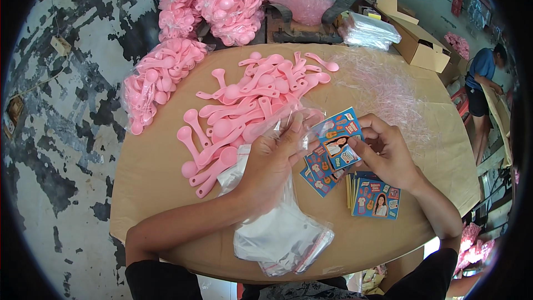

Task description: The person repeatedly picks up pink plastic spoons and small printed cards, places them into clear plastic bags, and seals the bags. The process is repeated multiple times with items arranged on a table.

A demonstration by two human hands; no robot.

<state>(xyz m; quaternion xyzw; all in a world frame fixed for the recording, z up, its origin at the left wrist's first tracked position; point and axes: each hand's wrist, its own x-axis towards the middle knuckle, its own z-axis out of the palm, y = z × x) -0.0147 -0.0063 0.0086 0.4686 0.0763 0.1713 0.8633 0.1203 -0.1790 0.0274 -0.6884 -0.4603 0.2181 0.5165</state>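
Head view: hands are working over a round brown table (166,189) beside a mottled grey floor.
Left hand (272,161): fingers are curling and pinching the mouth of a clear plastic bag (288,119), just right of the loose spoons.
Right hand (386,153): thumb and fingers are pinching a blue illustrated card (338,139), holding it touching the bag's mouth.
Card location: it is sitting between the two hands, near the table's middle.
Fanned cards (319,169): several more of the same blue cards are lying just below the held one, partly under it.
Card stack (377,197): a neat pile is resting to the near right, under the right wrist.
Empty bags (283,239): a pile of clear zip bags is lying under the left forearm at the near edge.
Loose pink spoons (250,100): they are spreading across the far middle of the table.
Bagged pink spoons (158,80): a full bag is lying at the far left edge, with more bags (222,0) piled beyond.
Cardboard box (422,47): it is standing far right.
Other person (486,72): someone in a blue shirt is bending at the far right.
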